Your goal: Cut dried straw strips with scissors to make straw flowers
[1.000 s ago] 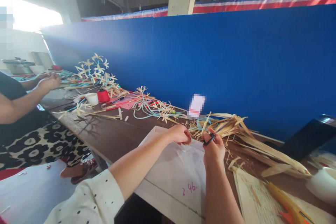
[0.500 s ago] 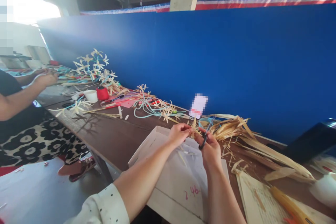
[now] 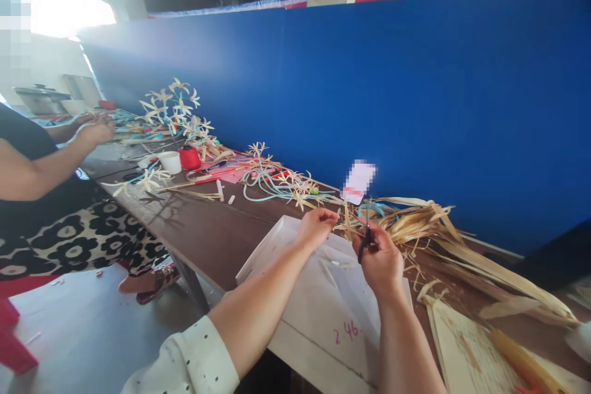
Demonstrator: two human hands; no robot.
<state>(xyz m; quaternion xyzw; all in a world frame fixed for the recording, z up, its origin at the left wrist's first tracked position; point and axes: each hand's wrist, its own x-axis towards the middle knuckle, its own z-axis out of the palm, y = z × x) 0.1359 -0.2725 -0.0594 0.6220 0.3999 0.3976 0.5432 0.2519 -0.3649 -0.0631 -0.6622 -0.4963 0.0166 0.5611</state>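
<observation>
My left hand (image 3: 317, 226) pinches a thin pale straw strip (image 3: 346, 217) that stands up between my two hands. My right hand (image 3: 380, 257) grips small dark-handled scissors (image 3: 365, 240), blades pointing up beside the strip. Both hands hover over a white shallow box lid (image 3: 318, 295) with pink numbers written on it. A heap of dried straw leaves (image 3: 438, 237) lies just behind my right hand on the brown table (image 3: 207, 228).
Finished straw flowers with pale blue stems (image 3: 281, 184) lie further left, near a red spool (image 3: 189, 158) and a white cup (image 3: 170, 162). Another person's arms (image 3: 55, 154) work at the far left. A blue wall (image 3: 415, 104) backs the table. A yellow tool (image 3: 517, 357) lies at right.
Both hands have risen slightly and drawn closer together around the strip. The scissors now stand more upright. The camera has shifted a little to the left.
</observation>
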